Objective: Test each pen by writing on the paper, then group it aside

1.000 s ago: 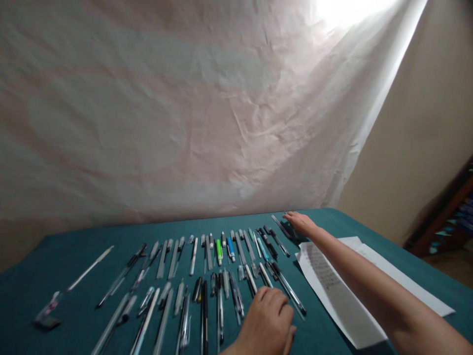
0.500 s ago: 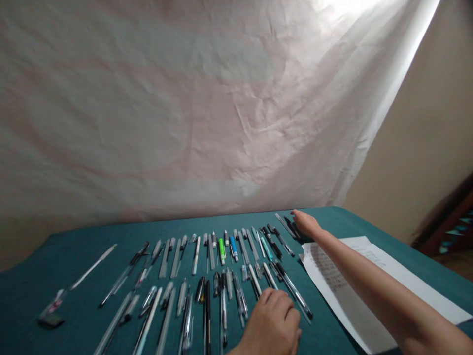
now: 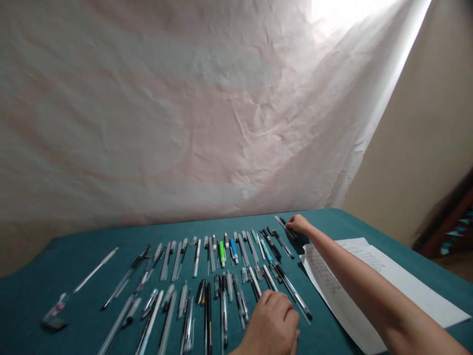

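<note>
Several pens lie in two rows on a teal tablecloth [image 3: 84, 246]. My right hand [image 3: 297, 224] reaches to the far right end of the back row. Its fingers are pinched together on the near end of a dark grey pen [image 3: 281, 224] that lies on the cloth. My left hand [image 3: 272, 323] rests knuckles-up at the near edge, fingers curled, beside a long black pen [image 3: 293, 292] in the front row. What lies under its palm is hidden. A green marker [image 3: 222, 250] and a blue one [image 3: 233, 249] sit in the middle of the back row.
A white sheet of paper with writing [image 3: 391, 286] lies on the right, under my right forearm. A lone white pen [image 3: 96, 269] and a small dark item [image 3: 54, 320] lie at the far left. A creased white cloth [image 3: 185, 108] hangs behind the table. Dark wooden furniture [image 3: 453, 222] stands at right.
My right hand went from lying flat over the far-right pen to pinching its end. My left hand has barely shifted.
</note>
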The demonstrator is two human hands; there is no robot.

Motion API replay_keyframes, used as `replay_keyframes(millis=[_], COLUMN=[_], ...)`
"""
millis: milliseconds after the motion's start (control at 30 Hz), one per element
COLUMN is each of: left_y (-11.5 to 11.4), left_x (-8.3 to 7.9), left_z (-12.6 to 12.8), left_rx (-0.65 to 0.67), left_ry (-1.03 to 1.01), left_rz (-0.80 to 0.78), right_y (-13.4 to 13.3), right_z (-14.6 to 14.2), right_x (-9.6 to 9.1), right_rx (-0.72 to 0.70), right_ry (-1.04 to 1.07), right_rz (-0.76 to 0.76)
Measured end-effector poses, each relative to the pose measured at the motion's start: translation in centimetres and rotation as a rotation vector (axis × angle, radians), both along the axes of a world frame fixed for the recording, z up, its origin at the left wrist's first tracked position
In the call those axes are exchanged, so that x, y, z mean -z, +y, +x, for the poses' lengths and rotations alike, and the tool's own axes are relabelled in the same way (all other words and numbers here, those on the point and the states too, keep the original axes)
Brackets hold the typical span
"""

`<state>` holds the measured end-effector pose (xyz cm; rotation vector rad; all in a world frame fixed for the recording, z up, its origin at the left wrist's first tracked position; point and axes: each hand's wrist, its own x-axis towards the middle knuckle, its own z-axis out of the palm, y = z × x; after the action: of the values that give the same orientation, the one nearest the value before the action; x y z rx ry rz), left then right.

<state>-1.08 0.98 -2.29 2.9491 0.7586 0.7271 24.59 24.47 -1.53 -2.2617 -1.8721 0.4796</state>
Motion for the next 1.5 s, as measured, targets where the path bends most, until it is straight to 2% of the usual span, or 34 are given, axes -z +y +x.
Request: replay_keyframes(millis=[233, 433, 567, 700, 867, 1033, 1167, 1333, 1500], left_y=[0.1, -0.5, -1.1, -1.4, -1.9, -2.5, -2.6, -2.5, -2.6], left_x=[-0.1, -1.1, -2.1, -2.7, -2.8, -3.4, -3.5, -3.4, -3.6], left_z=[-0.2, -0.4, -0.5, -0.6, -0.5, -0.5, -0.5, -0.4, -0.5], left_rx=[0.003, -0.010, -0.024, -0.035, -0.040, -0.061, -0.037, 0.003, -0.004], left_ry=[0.021, -0.010, -0.029, -0.036, -0.051, -0.075, -0.082, -0.081, -0.063], left_rz=[-0.035, -0.114, -0.144, -0.159, -0.152, -0.147, -0.139, -0.115, -0.121], right_y=[-0.5, -2.3, -4.5, -9.0, -16.2, -20.7, -21.9, -21.9, -22.0], right_z=[-0.7, -0.5, -1.1, -3.1, -5.6, -6.9, -7.7, -8.0, -7.8], right_x=[-0.4, -1.7, -3.7, -5.0, -4.0, -2.5, -1.7, -0.9, -0.6], right_rx=[0.014, 0.012, -0.014, -0.123, -0.339, -0.341, -0.304, -0.259, -0.243], right_ry=[0.028, -0.003, -0.024, 0.003, 0.084, 0.155, 0.184, 0.141, 0.119], right_rz=[0.069, 0.183, 0.304, 0.380, 0.294, 0.251, 0.211, 0.229, 0.176])
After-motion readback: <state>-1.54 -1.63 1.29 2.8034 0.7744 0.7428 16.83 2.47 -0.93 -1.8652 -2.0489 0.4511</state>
